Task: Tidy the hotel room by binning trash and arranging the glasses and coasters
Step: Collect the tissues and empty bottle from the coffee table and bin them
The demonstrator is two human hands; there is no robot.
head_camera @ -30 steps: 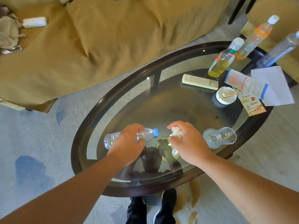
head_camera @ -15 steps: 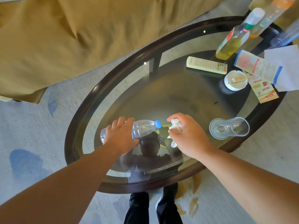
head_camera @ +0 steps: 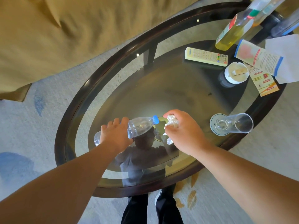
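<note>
A big oval glass table (head_camera: pixel 100 73) fills the middle. Low in the middle, the left hand (head_camera: pixel 115 137) curls its fingers round a clear bottle (head_camera: pixel 139 126). At the right, a glass (head_camera: pixel 234 125) sits on a coaster (head_camera: pixel 213 128). Beside the bottle cap, the right hand (head_camera: pixel 186 133) pinches a scrunched paper ball (head_camera: pixel 172 122).

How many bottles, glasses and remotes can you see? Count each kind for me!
Bottles: 4 (one held by the left hand, three at the far right)
Glasses: 1
Remotes: 1
Total: 6
</note>
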